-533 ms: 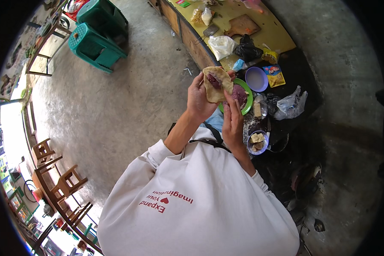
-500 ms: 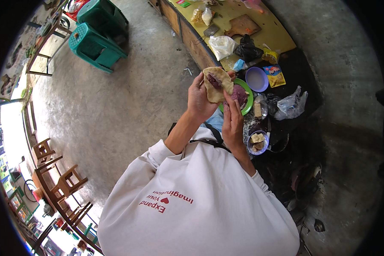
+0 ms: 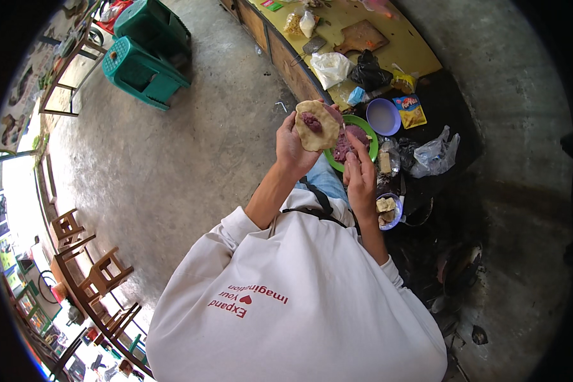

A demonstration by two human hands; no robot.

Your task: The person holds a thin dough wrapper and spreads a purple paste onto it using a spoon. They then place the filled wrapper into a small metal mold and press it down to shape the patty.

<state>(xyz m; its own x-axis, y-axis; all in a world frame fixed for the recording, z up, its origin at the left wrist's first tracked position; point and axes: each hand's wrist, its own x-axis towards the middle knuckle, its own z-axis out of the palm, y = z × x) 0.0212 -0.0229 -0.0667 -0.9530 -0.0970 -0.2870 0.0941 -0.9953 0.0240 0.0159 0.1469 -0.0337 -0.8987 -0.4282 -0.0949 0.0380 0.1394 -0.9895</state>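
A flattened round of pale dough (image 3: 319, 139) lies across the palm and fingers of my left hand (image 3: 289, 146). A small lump of purple filling (image 3: 311, 122) rests on the middle of the dough. To its right, my right hand (image 3: 361, 170) is over the near edge of a green plate (image 3: 375, 146). Its index finger points forward and the other fingers are curled. A thin pale sliver shows by the index fingertip, too small to name. More purple mash (image 3: 358, 135) is heaped on the plate, partly covered by my hand.
Beyond the plate are a purple bowl of whitish liquid (image 3: 383, 118) and a yellow packet (image 3: 411, 112). A bowl of pale chunks (image 3: 387, 210) and a clear plastic bag (image 3: 437, 151) lie at right. A cutting board (image 3: 361, 38) lies on the yellow table (image 3: 417, 54); green stools (image 3: 143, 70) stand far left.
My right hand has drawn back from the dough to the right, over the plate. The dough now lies flatter and more open in my left hand, its filling facing up.
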